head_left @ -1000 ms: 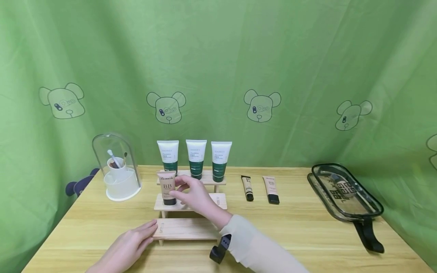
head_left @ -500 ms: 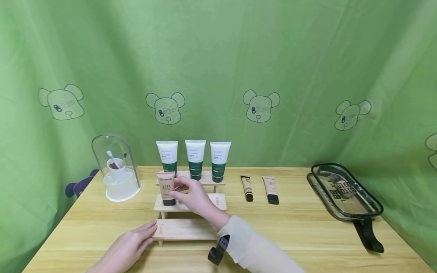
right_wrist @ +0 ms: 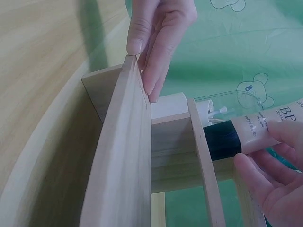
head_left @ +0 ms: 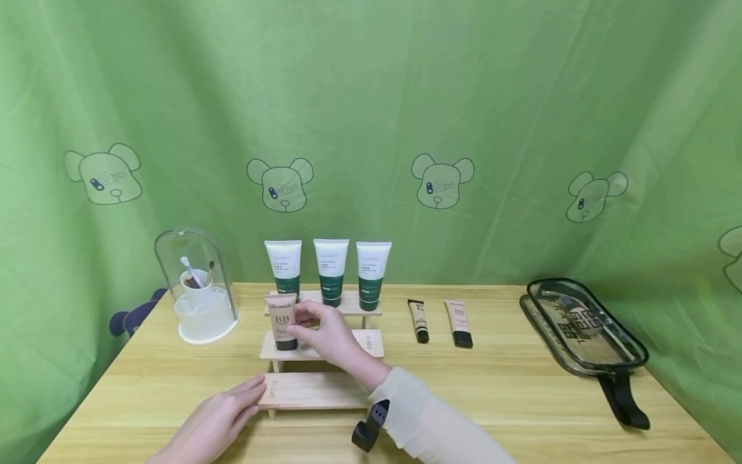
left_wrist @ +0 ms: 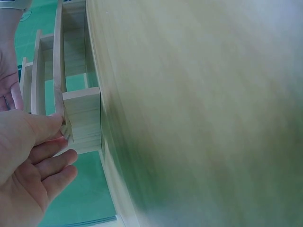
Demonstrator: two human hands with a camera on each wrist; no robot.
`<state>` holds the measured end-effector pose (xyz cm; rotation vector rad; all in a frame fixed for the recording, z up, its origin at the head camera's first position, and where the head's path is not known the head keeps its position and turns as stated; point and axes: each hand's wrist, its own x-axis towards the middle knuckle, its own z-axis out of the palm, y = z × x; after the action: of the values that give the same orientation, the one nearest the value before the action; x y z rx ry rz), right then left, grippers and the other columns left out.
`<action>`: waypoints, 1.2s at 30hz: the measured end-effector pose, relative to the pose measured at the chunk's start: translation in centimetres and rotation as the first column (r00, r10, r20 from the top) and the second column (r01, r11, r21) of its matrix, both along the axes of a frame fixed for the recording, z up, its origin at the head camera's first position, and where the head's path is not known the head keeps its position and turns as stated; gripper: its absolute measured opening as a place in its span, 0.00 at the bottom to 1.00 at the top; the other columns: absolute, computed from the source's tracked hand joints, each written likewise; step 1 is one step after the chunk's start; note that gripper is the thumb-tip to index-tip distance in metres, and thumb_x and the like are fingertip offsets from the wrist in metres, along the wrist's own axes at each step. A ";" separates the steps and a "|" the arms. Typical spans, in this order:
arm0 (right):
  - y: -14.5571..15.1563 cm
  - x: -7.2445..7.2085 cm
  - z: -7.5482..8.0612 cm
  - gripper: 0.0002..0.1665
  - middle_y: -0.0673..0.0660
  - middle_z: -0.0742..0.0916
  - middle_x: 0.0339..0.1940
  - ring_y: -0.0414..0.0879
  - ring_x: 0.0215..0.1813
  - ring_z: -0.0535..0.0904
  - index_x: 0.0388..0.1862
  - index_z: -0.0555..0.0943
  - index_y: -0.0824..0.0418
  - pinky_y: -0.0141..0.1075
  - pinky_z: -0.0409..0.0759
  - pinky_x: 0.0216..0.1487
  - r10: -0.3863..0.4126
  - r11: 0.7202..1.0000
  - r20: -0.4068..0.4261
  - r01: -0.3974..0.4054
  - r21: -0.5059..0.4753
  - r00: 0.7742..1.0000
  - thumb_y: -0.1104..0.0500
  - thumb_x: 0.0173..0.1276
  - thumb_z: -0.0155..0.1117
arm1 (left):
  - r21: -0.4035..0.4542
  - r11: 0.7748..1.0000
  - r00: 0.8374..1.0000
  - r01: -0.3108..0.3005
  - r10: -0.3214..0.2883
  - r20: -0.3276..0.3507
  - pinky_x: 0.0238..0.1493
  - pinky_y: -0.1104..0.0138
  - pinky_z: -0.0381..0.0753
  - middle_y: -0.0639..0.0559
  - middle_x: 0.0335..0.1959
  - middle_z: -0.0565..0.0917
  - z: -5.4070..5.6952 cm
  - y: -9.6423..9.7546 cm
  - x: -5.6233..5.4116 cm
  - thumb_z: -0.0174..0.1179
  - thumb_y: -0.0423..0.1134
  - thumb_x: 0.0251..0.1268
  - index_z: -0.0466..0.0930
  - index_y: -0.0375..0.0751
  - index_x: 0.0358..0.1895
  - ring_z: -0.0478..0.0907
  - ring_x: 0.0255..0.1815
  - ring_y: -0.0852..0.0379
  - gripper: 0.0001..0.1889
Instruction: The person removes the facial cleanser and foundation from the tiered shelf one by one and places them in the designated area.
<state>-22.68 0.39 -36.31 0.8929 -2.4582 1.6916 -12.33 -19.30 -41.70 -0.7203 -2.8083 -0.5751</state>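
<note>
- The BB tube (head_left: 282, 317) is pinched between the thumb and fingers of the right hand (head_left: 330, 332) and is held upright at the left end of the middle shelf (head_left: 375, 340).
- The lowest shelf (head_left: 319, 390) is gripped at its left end by the left hand (head_left: 223, 411).
- Placing is judged to be the step in hand; whether the black cap (right_wrist: 221, 142) fully bears on the shelf cannot be told.
- For release, a settled cap and a gentle parting of fingers are called for.

Curtained booth, green cloth (head_left: 359, 116) around, wood-grained table (head_left: 551, 412)
</note>
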 end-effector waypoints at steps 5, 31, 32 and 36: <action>-0.1 -0.1 0.0 0.14 0.59 0.84 0.38 0.50 0.41 0.80 0.45 0.79 0.68 0.33 0.79 0.44 0.003 1.000 0.014 -0.003 0.003 1.000 0.67 0.59 0.66 | -0.001 1.000 1.000 0.001 -0.001 0.006 0.50 0.54 0.77 0.39 0.55 0.76 0.0 0.0 0.0 0.60 0.31 0.59 0.77 0.29 0.52 0.75 0.52 0.44 0.17; 9.2 2.2 3.8 0.20 0.63 0.83 0.39 0.50 0.38 0.80 0.49 0.75 0.73 0.34 0.83 0.38 -0.026 0.997 0.062 0.030 -0.067 0.998 0.64 0.60 0.64 | 0.009 1.000 1.000 0.019 -0.019 -0.021 0.49 0.54 0.77 0.38 0.54 0.76 0.0 0.0 0.0 0.60 0.31 0.59 0.78 0.29 0.51 0.75 0.52 0.44 0.16; 9.8 2.2 3.9 0.20 0.63 0.83 0.40 0.51 0.38 0.80 0.50 0.75 0.73 0.34 0.83 0.38 -0.033 0.997 0.065 0.037 -0.068 0.997 0.65 0.60 0.64 | 0.010 1.000 1.000 0.020 -0.020 -0.021 0.49 0.54 0.77 0.38 0.54 0.76 0.0 0.0 0.0 0.60 0.31 0.59 0.78 0.29 0.51 0.75 0.52 0.44 0.16; 12.3 2.1 4.1 0.22 0.65 0.83 0.41 0.52 0.39 0.80 0.52 0.74 0.74 0.37 0.83 0.39 -0.076 0.995 0.060 0.080 -0.066 0.995 0.66 0.60 0.64 | 0.012 1.000 1.000 0.016 -0.016 -0.006 0.49 0.54 0.77 0.38 0.55 0.76 0.1 0.0 0.0 0.60 0.31 0.59 0.77 0.29 0.51 0.75 0.52 0.44 0.17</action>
<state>-20.60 12.68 -32.18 0.7419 -2.4189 1.7877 -12.31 -19.34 -41.58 -0.7422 -2.7940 -0.5914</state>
